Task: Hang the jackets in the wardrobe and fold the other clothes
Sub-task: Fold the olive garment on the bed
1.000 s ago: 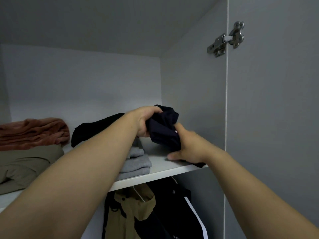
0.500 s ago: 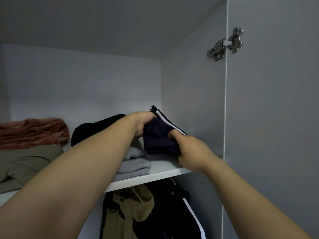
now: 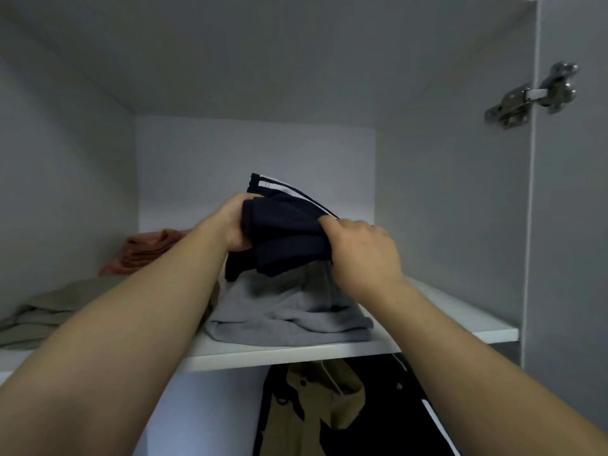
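- Both hands reach up into the wardrobe's upper compartment. The left hand (image 3: 235, 225) has its fingers curled round the left end of a folded dark navy garment with white stripes (image 3: 286, 238). The right hand (image 3: 365, 255) grips its right end, thumb laid on top.
- Pale grey wardrobe (image 3: 256, 153): its back and side walls frame the whole view, with the open grey door (image 3: 572, 225) standing at the right.
- White shelf board (image 3: 460, 311): it runs across the wardrobe and carries all the folded clothes.
- Black jacket with a white stripe (image 3: 404, 419): it hangs below the shelf on the right.
- Tan hooded jacket (image 3: 316, 399): it hangs just beside the black one, to its left.
- Folded light grey sweatshirt pile (image 3: 289, 311): it lies mid-shelf, reaching the front edge.
- Folded khaki garment (image 3: 49, 307): it lies at the left end of the shelf, partly hidden by the left forearm.
- The navy garment sits above the grey pile, its lower edge touching the top of the pile. Whether its weight rests there cannot be told.
- Crumpled rust-orange fleece (image 3: 148, 248): it lies at the back left, behind the khaki garment.
- Silver metal hinge (image 3: 533, 97): it joins the door to the side wall, high on the right.
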A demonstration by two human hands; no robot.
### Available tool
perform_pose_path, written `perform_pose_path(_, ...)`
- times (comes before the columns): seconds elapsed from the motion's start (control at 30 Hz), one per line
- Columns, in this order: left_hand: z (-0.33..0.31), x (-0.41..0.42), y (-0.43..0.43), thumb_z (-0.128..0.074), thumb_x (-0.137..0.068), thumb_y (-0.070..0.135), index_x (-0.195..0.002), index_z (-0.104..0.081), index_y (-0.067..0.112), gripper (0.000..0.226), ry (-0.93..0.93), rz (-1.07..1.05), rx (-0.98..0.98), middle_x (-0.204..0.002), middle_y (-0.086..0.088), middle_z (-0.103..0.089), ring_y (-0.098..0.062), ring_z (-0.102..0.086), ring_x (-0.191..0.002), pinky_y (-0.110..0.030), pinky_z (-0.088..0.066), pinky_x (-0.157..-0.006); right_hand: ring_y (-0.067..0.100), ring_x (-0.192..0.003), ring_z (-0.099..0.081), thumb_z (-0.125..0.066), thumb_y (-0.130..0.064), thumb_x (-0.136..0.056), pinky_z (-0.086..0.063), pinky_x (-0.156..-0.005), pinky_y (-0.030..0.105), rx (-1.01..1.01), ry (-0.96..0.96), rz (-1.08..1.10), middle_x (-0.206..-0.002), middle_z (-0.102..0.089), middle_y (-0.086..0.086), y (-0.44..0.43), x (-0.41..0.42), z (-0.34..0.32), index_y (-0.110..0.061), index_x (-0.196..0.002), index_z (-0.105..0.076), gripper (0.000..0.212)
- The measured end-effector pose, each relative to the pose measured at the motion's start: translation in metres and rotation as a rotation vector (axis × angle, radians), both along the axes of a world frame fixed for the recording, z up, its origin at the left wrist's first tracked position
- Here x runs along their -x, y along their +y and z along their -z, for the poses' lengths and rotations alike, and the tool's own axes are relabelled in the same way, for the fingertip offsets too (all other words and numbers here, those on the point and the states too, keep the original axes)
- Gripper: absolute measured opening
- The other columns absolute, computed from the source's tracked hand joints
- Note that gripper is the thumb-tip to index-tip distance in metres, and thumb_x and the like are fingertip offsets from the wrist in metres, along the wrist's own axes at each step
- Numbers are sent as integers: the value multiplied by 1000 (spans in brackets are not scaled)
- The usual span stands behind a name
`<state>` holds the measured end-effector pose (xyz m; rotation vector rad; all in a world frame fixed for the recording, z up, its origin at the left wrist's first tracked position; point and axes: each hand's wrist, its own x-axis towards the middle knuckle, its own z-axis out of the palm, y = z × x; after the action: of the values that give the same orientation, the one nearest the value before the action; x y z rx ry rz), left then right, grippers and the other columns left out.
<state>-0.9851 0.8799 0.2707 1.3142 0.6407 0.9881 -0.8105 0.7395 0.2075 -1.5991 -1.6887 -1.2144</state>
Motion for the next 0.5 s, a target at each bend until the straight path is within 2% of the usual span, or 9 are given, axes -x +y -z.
perform_pose_path(0.1, 26, 37, 9, -60, -92, 18, -86, -68, 4, 17, 177, -92, 129, -76, -13, -70, -29, -69, -64, -34, -58, -64, 32, -88, -64, -57, -13, -78, -33, -65, 35, 133, 10, -89, -98, -68, 2, 13, 20, 22, -23, -111, -56, 35)
perform_pose_path(0.13, 34, 45, 8, -58, -93, 17, -85, -67, 3, 19, 292, -124, 157, -74, -15, -70, -30, -68, -63, -34, -58, -60, 31, -87, -64, -58, -16, -78, -37, -64, 34, 239, 78, -157, -95, -67, 1, 15, 25, 29, -26, -107, -58, 31)
perform_pose_path(0.2, 44, 55, 6, -56, -97, 17, -83, -62, 4, 21, 522, -226, 123, -71, -17, -66, -30, -64, -58, -32, -56, -44, 29, -86, -64, -61, -29, -78, -43, -64, 33, 447, 227, -196, -87, -64, 0, 18, 30, 38, -30, -84, -59, 6)
perform_pose_path(0.27, 43, 57, 9, -54, -101, 23, -81, -56, 8, 25, 661, -329, 12, -75, -15, -56, -30, -53, -61, -30, -47, -30, 28, -83, -63, -63, -45, -80, -43, -64, 32, 484, 255, -199, -80, -59, -3, 19, 32, 37, -29, -68, -49, 24)
perform_pose_path(0.33, 37, 52, 9, -48, -104, 26, -78, -53, 8, 32, 761, -310, -21, -76, -13, -53, -29, -49, -63, -29, -44, -25, 26, -82, -62, -61, -57, -82, -41, -63, 32, 453, 231, -205, -81, -61, -5, 19, 33, 34, -31, -71, -52, 30)
perform_pose_path(0.4, 35, 47, 8, -44, -107, 23, -75, -52, 3, 39, 883, -303, -11, -61, -18, -59, -29, -59, -54, -26, -40, -24, 23, -83, -63, -58, -68, -80, -43, -63, 32, 460, 219, -223, -85, -64, -7, 15, 35, 34, -32, -76, -57, 36)
perform_pose_path(0.47, 36, 41, 9, -48, -106, 24, -76, -53, 0, 39, 980, -296, -10, -45, -16, -61, -26, -63, -49, -26, -44, -28, 20, -81, -62, -46, -86, -73, -48, -65, 33, 496, 204, -210, -84, -65, -10, 9, 39, 39, -33, -80, -60, 55)
perform_pose_path(0.5, 36, 38, 9, -51, -104, 26, -79, -56, 2, 35, 1005, -283, -17, -46, -14, -63, -28, -64, -59, -29, -49, -38, 18, -80, -62, -35, -94, -69, -49, -66, 34, 508, 205, -182, -83, -65, -11, 6, 40, 41, -33, -81, -61, 68)
